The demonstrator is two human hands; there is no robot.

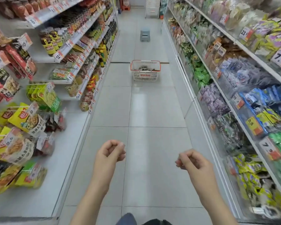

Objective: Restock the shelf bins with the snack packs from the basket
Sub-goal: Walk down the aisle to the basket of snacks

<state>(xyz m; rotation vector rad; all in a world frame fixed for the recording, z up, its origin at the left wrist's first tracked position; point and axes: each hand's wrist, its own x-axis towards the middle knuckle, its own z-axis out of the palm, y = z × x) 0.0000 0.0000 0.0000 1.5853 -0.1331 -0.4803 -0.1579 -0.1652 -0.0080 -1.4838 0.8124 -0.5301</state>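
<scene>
Shelf bins [243, 101]: lining the right side of the aisle, clear-fronted, stocked with bagged snacks.
Basket [145, 70]: white mesh, red rim, sitting on the floor well ahead, mid-aisle.
Snack packs [146, 68]: lying dark in the basket bottom, blurred; probably light, soft, crinkly film, slippery. Best pinching several by the sealed edges.
Left hand [111, 151], right hand [191, 159]: hanging forward, fingers loosely curled, grasping nothing.

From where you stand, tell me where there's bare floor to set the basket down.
Bare tiles run between your hands and the basket, and on to the grey step stool. The left shelf's low white base is bare. The shelf bins are packed.
</scene>
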